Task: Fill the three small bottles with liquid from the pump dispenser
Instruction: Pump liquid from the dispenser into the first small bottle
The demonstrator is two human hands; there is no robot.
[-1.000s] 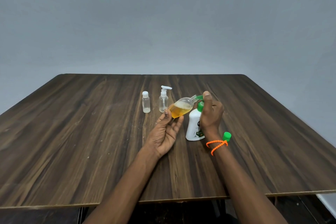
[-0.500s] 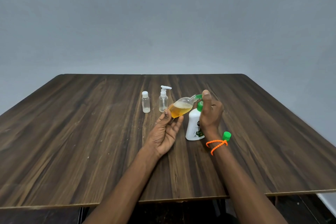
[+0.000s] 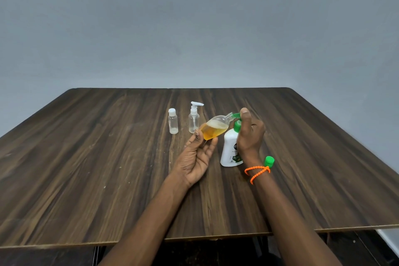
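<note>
My left hand (image 3: 197, 155) holds a small clear bottle (image 3: 214, 128) tilted on its side, half full of amber liquid, its mouth against the green pump nozzle. My right hand (image 3: 250, 134) wraps the green pump head of the white dispenser (image 3: 230, 151), thumb on top. Two more small clear bottles stand behind: one with a white flip cap (image 3: 173, 121), one with a white pump top (image 3: 193, 120). Both look nearly empty.
A loose green cap (image 3: 269, 161) lies on the dark wooden table (image 3: 86, 168) just right of my right wrist, which wears an orange bead bracelet (image 3: 257, 171). A grey wall rises behind the table's far edge.
</note>
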